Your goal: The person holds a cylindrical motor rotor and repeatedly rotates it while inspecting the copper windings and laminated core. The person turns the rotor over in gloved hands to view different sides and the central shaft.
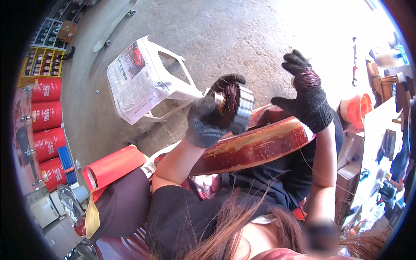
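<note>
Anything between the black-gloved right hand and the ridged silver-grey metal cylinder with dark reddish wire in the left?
Nothing visible: a gap separates the right hand from the metal cylinder. Grey concrete floor shows through it; the curved, worn red-brown piece appears lower in the picture.

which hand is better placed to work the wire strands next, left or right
Probably the right: the right hand already has thin reddish strands across it, and its thumb stands clear of the fingers. The left hand looks busy gripping the metal core.
</note>
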Tool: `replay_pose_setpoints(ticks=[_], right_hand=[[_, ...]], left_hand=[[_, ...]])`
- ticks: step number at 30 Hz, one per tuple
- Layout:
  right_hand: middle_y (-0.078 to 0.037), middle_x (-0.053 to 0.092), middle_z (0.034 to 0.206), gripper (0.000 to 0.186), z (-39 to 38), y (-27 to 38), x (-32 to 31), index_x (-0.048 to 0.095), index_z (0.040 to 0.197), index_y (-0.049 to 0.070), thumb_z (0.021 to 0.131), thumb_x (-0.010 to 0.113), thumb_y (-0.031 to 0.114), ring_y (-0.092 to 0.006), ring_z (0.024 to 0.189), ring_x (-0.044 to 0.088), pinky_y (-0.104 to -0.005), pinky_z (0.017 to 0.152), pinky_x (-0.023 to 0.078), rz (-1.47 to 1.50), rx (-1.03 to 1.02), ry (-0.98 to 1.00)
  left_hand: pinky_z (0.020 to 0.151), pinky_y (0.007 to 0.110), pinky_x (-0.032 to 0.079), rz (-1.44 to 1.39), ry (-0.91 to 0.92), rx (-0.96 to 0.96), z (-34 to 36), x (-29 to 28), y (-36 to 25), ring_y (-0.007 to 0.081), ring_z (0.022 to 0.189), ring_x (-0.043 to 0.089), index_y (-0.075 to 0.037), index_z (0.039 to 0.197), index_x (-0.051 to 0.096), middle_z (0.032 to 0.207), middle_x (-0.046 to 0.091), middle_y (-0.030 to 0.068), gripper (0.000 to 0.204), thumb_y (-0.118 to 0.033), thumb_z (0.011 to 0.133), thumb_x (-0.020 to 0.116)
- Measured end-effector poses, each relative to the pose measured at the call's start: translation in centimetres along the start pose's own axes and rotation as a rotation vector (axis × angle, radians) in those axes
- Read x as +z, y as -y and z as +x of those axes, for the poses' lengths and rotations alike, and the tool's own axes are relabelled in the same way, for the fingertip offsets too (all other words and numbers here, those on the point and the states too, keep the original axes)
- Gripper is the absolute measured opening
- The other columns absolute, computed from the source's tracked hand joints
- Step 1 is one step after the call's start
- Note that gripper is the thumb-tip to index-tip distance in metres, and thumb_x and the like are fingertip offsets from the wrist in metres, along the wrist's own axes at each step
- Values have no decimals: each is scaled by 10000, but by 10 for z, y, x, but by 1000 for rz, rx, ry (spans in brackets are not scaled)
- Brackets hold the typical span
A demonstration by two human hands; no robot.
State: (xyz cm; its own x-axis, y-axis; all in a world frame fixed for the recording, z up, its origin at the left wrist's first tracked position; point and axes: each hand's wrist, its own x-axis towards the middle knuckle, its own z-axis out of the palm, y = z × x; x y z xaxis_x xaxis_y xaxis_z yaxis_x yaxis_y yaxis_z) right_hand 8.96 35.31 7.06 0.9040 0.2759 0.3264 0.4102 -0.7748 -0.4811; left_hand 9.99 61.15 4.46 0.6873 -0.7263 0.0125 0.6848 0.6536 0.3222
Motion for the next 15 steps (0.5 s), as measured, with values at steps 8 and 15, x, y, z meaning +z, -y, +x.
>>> replay_pose_setpoints(ticks=[8,15], right_hand=[[-114,567,645,142,-17,28,-29,644,704,60,686,744,159,-268,609,570,-330,602,450,153,154,458],[-130,525,836,257,-59,41,-38,583,866,54,740,654,266,-275,793,511,-353,738,376,1140,407,80]], left_hand=[[909,333,479,537,-78,338,-5,4,13,197,1083,556,0,1305,397,1188,539,139,759,-297,728,790],[878,321,462,843,-47,380,-6,7,21,169,1033,541,-1,1278,426,1150,545,104,712,-268,720,778]])
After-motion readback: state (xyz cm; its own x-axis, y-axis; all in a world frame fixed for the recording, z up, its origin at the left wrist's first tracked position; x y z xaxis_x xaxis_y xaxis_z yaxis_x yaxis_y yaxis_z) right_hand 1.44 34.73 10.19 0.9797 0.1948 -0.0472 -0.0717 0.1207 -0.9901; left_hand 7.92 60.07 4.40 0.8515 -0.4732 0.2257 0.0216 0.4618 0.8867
